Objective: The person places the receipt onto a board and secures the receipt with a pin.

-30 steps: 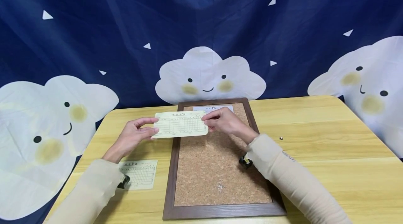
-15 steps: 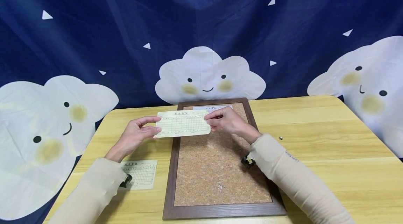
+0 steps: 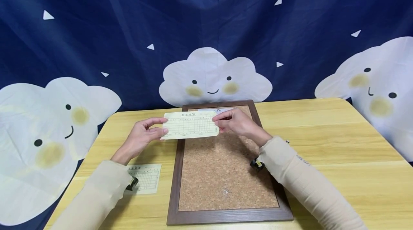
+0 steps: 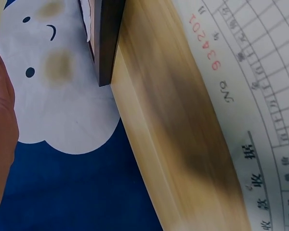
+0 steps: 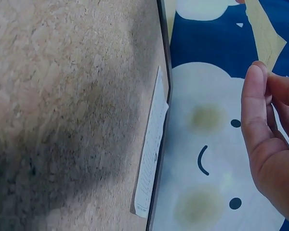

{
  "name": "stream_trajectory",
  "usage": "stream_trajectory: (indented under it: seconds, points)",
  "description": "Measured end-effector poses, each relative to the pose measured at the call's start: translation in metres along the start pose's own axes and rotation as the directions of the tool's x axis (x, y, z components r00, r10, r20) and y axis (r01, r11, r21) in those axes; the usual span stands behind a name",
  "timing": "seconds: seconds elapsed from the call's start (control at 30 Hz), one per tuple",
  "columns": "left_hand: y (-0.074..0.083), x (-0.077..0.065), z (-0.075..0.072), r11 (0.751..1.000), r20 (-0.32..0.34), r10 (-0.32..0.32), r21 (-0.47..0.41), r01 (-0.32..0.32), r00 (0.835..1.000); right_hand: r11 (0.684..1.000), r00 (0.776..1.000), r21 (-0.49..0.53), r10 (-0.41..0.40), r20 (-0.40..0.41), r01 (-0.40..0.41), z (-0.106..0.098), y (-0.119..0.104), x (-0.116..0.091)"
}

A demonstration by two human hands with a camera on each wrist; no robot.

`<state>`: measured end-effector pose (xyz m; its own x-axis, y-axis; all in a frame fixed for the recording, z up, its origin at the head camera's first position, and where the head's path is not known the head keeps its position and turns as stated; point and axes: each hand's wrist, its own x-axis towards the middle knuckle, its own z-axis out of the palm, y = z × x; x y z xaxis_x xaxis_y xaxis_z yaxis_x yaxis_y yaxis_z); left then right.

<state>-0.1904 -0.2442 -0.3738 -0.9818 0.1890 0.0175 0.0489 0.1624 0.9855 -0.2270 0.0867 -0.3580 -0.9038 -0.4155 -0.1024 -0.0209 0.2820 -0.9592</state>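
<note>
A pale yellow printed receipt slip [image 3: 190, 125] is held up level over the far part of the cork board [image 3: 226, 172]. My left hand [image 3: 142, 135] pinches its left end between thumb and fingers. At the other end, my right hand [image 3: 237, 124] pinches the slip's right edge; the right wrist view shows thumb and fingertip meeting on the paper [image 5: 266, 36]. Another sheet [image 5: 151, 159] lies on the board along its far edge, mostly covered by the held slip in the head view. Only part of my left hand [image 4: 0, 130] shows in the left wrist view.
A second receipt slip [image 3: 146, 179] lies on the wooden table [image 3: 338, 172] left of the board, partly behind my left sleeve. A small shiny round object [image 3: 288, 141] sits right of the board. Behind the table hangs a dark blue cloth [image 3: 206, 14] with clouds.
Both hands have shifted slightly right and a little farther away, carrying the slip with them. The board and the slip on the table have stayed put.
</note>
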Motion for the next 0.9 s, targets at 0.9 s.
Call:
stream_trajectory:
  seconds: [0.9]
  points:
    - [0.008,0.012,0.018,0.999,0.026,0.010,-0.034,-0.009,1.000,1.000,0.999,0.022,-0.019,-0.045,0.020,-0.019,0.001,-0.009]
